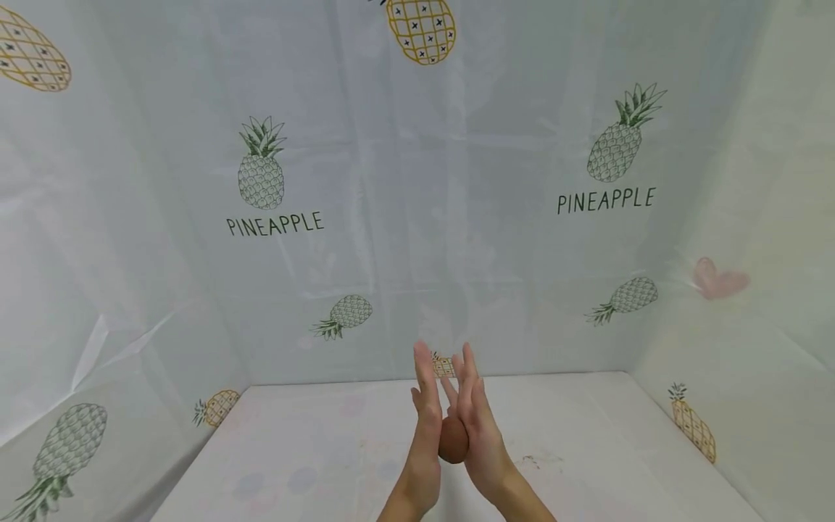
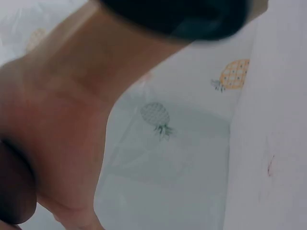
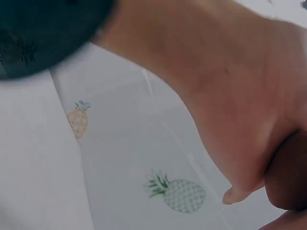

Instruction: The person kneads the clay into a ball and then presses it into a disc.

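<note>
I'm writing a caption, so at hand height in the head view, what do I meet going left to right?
Grey-green pineapple print, first yellow pineapple print, left hand, brown ball, right hand, second yellow pineapple print.

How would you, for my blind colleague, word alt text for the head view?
A brown rounded lump is held between a person's bare left hand and bare right hand, over a white table. Behind hangs pale sheeting printed with green and yellow pineapples.
</note>
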Available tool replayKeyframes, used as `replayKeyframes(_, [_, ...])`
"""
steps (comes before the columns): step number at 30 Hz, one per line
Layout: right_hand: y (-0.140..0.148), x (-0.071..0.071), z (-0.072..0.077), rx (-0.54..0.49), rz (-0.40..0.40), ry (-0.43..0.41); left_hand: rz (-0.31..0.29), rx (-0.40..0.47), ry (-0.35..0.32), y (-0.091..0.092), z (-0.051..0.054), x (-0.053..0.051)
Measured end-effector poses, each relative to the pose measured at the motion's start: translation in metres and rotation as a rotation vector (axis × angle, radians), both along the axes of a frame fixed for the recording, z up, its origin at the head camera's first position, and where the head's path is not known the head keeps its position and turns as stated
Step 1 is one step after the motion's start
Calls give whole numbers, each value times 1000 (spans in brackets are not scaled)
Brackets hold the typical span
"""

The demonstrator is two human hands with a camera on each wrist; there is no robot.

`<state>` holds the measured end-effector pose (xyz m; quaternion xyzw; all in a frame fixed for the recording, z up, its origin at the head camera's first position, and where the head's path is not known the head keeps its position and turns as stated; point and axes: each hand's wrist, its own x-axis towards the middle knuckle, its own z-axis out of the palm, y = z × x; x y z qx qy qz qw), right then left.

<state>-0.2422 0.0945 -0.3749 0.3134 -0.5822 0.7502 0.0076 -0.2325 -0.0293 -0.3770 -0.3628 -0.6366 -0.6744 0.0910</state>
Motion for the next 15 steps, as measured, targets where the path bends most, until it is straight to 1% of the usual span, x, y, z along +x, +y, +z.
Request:
replayKeyframes(2, [-6, 4, 0, 5, 37, -16, 36, 13, -6, -4, 1, -5])
replayKeyframes(3, [-8, 6, 0, 7, 49, -20, 51, 21, 1, -6, 0, -8])
replayKeyframes(5, [-12, 9, 1, 15, 63, -27, 74, 30, 7, -9, -2, -16])
replayKeyframes(8, [-15, 14, 2, 17, 71, -36, 99, 31, 10, -13, -4, -24])
replayKeyframes(11, [-15, 16, 3, 13, 76, -35, 119, 26, 4, -14, -8, -29])
replayKeyframes(15, [-12, 17, 5, 5, 78, -11, 140, 35, -25, -13, -15, -34])
